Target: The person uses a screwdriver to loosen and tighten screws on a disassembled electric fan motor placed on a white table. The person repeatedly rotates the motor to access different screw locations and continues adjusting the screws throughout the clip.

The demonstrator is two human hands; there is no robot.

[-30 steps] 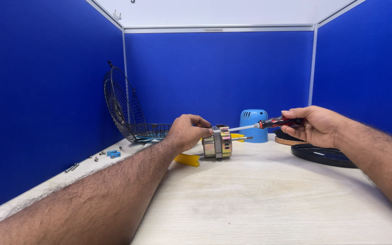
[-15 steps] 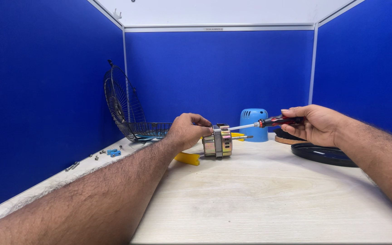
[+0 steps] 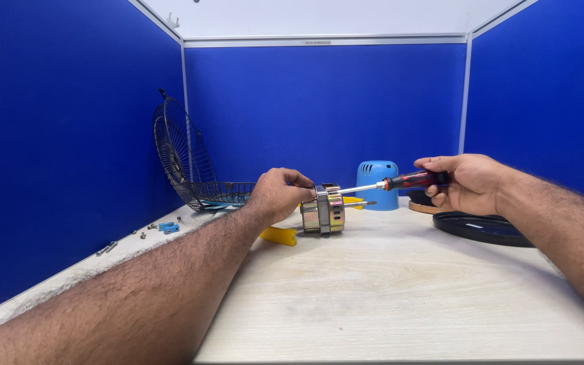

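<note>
My left hand (image 3: 277, 195) grips a small metal fan motor (image 3: 326, 211) that rests on the pale table (image 3: 386, 284), its shaft pointing right. My right hand (image 3: 464, 182) holds a screwdriver with a red and black handle (image 3: 410, 180). The steel shank runs left and its tip meets the top of the motor housing. A yellow plastic piece (image 3: 278, 236) lies on the table just under my left wrist.
A black wire fan guard (image 3: 180, 159) leans against the left blue wall. A light blue motor cover (image 3: 378, 182) stands behind the motor. A black ring (image 3: 481, 226) lies at the right. Small screws and blue clips (image 3: 168, 227) are scattered at the left edge.
</note>
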